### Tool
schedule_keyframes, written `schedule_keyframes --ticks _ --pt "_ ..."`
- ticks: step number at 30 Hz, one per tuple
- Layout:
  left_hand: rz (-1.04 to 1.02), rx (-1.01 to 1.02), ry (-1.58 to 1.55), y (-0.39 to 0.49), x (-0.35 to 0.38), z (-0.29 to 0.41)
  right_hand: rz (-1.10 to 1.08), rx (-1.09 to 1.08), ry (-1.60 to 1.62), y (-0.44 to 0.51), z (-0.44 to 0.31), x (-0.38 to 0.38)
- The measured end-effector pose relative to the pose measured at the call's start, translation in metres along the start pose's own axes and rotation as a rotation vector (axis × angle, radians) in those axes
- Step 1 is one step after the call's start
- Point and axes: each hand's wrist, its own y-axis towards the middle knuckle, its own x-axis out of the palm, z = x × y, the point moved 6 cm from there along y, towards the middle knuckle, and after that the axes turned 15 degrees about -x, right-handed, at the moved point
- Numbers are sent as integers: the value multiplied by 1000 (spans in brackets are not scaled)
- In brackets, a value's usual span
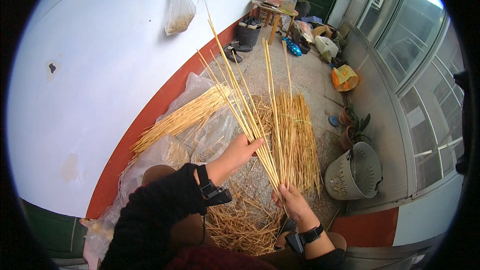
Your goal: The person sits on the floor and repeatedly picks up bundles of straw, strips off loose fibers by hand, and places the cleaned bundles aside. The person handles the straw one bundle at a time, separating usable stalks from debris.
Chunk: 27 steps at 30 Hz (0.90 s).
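A loose fan of long, pale straw stalks [245, 114] slants across the middle of the view. My left hand [238, 152] grips it partway along, thumb on top. Near its lower ends, my right hand [294, 200] pinches the stalks between thumb and fingers. A few steeper stalks [275, 120] also run down towards my right hand; whether all of them are in its grip I cannot tell. Just beyond the right hand lies a thick straw bundle [300, 146], with a thin pale tie across its upper part. Both wrists wear dark straps.
Another straw heap [183, 116] rests on clear plastic sheeting [210, 133] by the left wall. Broken straw [240, 228] covers the floor below my hands. At right stand a grey perforated basket [352, 172] and potted plants [348, 135]. Shoes [234, 52] and a small table [275, 9] are farther off.
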Motion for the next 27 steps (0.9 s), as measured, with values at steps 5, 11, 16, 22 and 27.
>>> schedule_keyframes --ticks 5,11,16,22,27 --pt "18 -66 177 1 -2 -1 -27 -7 -18 -2 -1 0" --pt "17 -28 33 -4 2 3 -42 11 -35 -3 -2 1" --pt "-42 -89 2 -7 5 2 -84 11 30 -2 -2 6" --pt "-108 -3 56 -7 14 9 -223 -7 -31 -5 -8 16" --pt "-50 19 91 -10 19 15 -109 -79 -116 -4 -11 10"
